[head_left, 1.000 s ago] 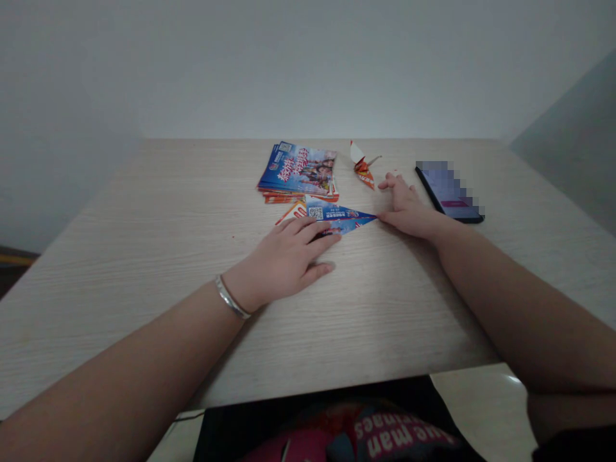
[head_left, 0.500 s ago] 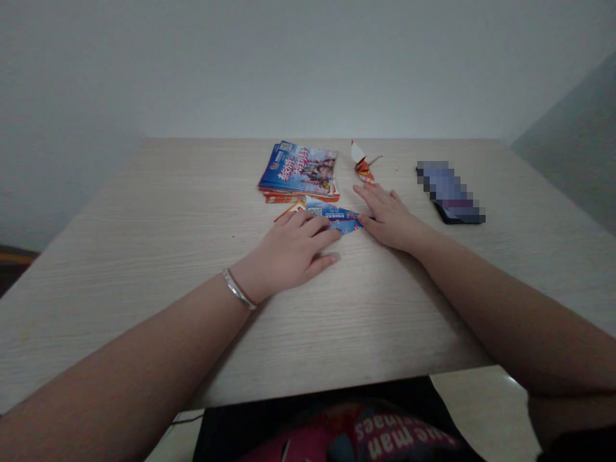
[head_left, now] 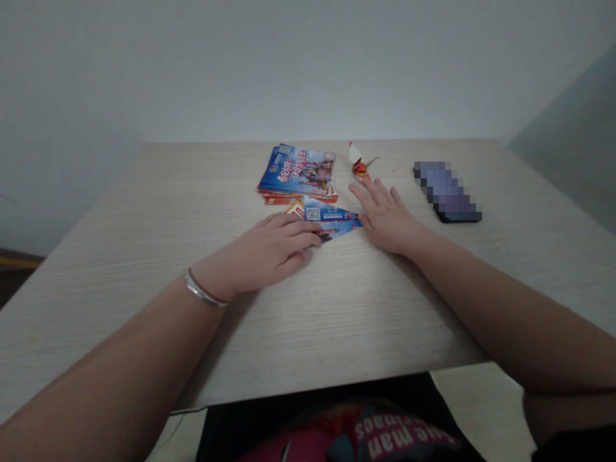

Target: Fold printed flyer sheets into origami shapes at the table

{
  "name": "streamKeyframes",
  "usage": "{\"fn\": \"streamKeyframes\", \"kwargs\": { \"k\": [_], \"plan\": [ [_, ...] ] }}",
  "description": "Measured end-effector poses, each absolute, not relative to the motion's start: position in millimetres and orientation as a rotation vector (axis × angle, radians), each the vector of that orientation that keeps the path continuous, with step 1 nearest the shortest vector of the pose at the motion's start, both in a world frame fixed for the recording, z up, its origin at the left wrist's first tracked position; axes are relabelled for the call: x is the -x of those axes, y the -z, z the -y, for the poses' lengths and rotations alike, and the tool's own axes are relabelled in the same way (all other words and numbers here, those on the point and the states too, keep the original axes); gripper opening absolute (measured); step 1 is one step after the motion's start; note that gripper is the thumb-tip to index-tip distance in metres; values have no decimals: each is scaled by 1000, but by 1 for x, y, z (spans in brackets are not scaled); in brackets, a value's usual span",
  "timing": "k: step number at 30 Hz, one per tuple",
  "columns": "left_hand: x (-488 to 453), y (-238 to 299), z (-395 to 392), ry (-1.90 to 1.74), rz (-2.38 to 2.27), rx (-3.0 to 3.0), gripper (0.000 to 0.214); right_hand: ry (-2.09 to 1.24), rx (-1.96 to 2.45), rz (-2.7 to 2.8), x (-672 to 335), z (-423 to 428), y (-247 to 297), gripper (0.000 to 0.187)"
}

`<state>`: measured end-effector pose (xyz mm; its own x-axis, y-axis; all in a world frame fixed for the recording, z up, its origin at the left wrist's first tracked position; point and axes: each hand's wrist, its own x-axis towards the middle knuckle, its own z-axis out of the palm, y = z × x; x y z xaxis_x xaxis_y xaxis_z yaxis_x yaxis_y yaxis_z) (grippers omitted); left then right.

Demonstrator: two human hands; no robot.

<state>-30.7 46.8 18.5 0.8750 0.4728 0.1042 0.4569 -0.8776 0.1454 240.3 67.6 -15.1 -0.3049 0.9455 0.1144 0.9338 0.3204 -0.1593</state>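
A folded paper flyer [head_left: 332, 217], printed blue with a QR code and an orange-and-white part at its left, lies on the table and tapers to a point on the right. My left hand [head_left: 274, 247], with a silver bangle at the wrist, rests flat across the paper's left part and hides some of it. At the pointed right end, the thumb of my right hand [head_left: 387, 218] presses on the paper, its other fingers spread on the table. Just beyond those fingers stands a folded paper crane [head_left: 360, 168] in orange and white.
Behind the folded paper lies a stack of printed flyers [head_left: 298, 170], blue on top with orange ones beneath. A dark phone [head_left: 447, 192], its screen pixelated, is on the right. The pale wooden table [head_left: 337, 321] meets a wall [head_left: 308, 70] at the back.
My left hand has slid left along the folded paper, uncovering more of its blue surface and the QR code. My right hand stays at the pointed end.
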Motion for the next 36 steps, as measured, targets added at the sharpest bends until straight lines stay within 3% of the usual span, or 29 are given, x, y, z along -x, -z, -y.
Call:
{"fn": "streamKeyframes", "kwargs": {
  "k": [18,25,29,36],
  "plan": [
    [43,-33,-55,-165,-784,-2737,36,-77,1635,2420,-255,-70,22,62],
    [33,-22,-52,-432,-1067,-2804,31,55,1372,2390,-246,-67,6,35],
    [24,-11,-46,-443,-1428,-2861,50,8,1275,2542,-227,-56,-2,42],
    [21,-10,-43,-272,-1389,-2906,40,-102,1168,2574,-224,-56,1,47]
  ]
}}
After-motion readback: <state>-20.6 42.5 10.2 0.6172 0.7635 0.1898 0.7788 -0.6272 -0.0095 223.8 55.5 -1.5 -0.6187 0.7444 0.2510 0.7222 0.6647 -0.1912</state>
